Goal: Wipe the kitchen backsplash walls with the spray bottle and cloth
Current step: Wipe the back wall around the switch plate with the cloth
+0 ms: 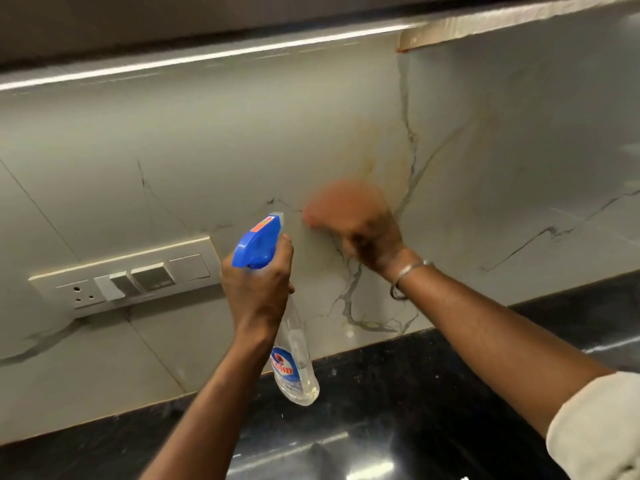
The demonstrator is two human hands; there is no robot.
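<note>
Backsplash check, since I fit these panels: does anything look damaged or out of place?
Nothing looks broken; the dark lines on the backsplash read as marble veining. One oddity: a tan strip under the cabinet at the wall corner looks like leftover tape or a loose edge. The switch plate sits straight.

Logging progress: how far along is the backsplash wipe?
Done: nothing I can confirm; no clear wet or clean patch shows. In hand: the right hand presses a motion-blurred orange cloth on the backsplash; the left hand holds the spray bottle. Left: the tiles around the switch panel and the far right.
</note>
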